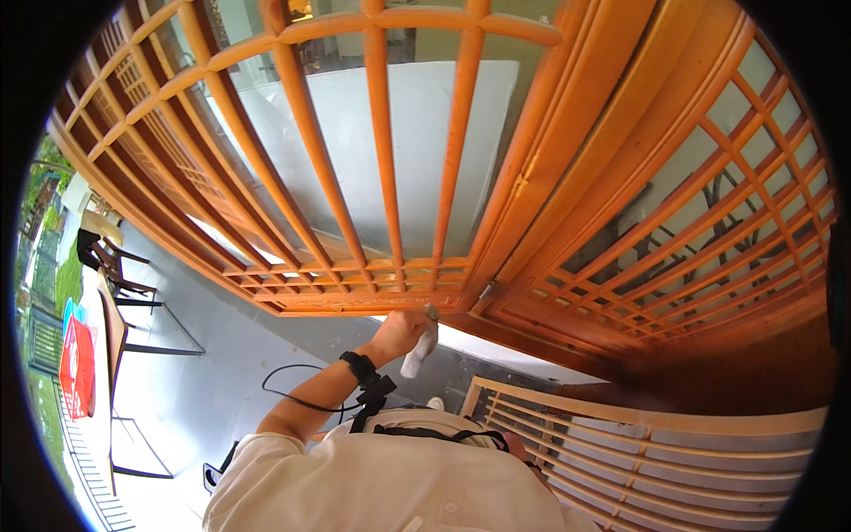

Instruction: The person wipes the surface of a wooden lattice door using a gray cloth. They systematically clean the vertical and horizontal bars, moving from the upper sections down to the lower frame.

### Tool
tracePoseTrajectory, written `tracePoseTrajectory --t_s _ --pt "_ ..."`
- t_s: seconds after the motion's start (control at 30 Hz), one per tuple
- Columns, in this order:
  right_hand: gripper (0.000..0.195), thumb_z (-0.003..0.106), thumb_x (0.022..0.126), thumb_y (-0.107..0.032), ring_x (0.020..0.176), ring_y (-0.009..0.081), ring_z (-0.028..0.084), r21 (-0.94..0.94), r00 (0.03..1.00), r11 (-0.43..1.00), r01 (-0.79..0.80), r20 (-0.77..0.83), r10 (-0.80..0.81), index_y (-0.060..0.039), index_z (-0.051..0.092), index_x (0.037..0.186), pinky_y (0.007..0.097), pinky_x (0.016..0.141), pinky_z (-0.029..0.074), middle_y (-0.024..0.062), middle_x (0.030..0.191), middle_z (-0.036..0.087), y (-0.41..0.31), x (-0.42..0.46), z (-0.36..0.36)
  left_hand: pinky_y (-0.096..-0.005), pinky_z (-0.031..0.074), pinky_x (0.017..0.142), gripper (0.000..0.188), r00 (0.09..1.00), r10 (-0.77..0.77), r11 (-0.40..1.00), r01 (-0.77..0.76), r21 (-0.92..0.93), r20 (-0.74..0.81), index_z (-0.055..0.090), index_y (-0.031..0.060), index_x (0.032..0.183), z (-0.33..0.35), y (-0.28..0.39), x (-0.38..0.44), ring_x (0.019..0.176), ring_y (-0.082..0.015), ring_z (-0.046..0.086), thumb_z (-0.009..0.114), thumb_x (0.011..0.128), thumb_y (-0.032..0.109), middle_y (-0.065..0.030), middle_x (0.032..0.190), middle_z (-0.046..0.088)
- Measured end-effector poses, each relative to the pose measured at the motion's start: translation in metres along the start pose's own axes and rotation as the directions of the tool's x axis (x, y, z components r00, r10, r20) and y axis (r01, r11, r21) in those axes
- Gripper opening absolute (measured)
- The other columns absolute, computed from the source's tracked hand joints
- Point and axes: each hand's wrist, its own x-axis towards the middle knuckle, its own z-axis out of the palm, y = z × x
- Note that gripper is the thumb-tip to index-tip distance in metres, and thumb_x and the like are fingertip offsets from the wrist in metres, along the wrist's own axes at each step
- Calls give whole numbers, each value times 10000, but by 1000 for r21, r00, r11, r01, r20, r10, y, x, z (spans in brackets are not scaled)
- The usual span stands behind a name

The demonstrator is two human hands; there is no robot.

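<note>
My left hand [401, 334] grips a whitish cloth [421, 349], one end of which hangs down. It is at the carved lower rail [372, 304] of an orange-brown wooden lattice door [385, 133]; whether the cloth touches the wood cannot be told. Glass panes lie behind the door's bars. A black band with a small device [367, 374] circles my left wrist, and a black cable [292, 398] loops beside the forearm. Only a small patch of skin of my right hand or forearm [515, 445] shows past my shirt, so its fingers are hidden.
A second lattice panel [585, 266] adjoins at the right, with a metal hinge [488, 290] low at the joint. A pale slatted wooden frame [638, 420] stands lower right. On the left are a table [113, 319], a red plastic basket [78, 366] and chairs [116, 266].
</note>
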Motion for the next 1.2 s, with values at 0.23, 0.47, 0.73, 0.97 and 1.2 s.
tracePoseTrajectory --t_s 0.23,0.47,0.73,0.97,1.2 --pt "468 450 916 -394 848 457 580 64 989 987 -147 -17 148 45 609 931 523 771 462 268 941 623 16 -18 15 -385 516 686 110 926 118 993 -112 38 -359 664 2 915 2 43 65 788 -362 630 600 829 28 -208 898 639" --pt "528 452 914 -435 860 453 572 160 990 981 -113 -64 124 64 620 879 523 792 444 277 876 624 7 -16 23 -407 539 750 104 949 290 871 -209 444 -121 630 -25 830 22 5 80 868 -369 637 558 756 -18 -219 1115 601" --pt "543 470 909 -453 895 434 590 -37 991 997 -72 107 75 57 652 947 511 782 453 277 970 638 3 -2 0 -417 523 648 258 819 261 823 -465 327 510 549 14 1031 -25 28 80 781 -339 641 556 773 5 -174 809 632" --pt "508 458 910 -425 839 442 589 51 979 983 174 -112 -168 45 632 826 518 748 444 275 899 636 -15 11 -23 -370 527 699 102 991 55 994 -66 83 125 658 2 834 22 -72 -35 782 -312 643 605 746 -3 -132 854 652" --pt "501 434 932 -414 821 440 585 18 993 994 -108 41 107 40 617 826 523 735 448 253 804 610 -3 3 8 -340 518 725 75 889 -404 899 342 -275 -216 654 -19 860 -81 10 -47 792 -344 644 615 799 -4 -175 852 659"
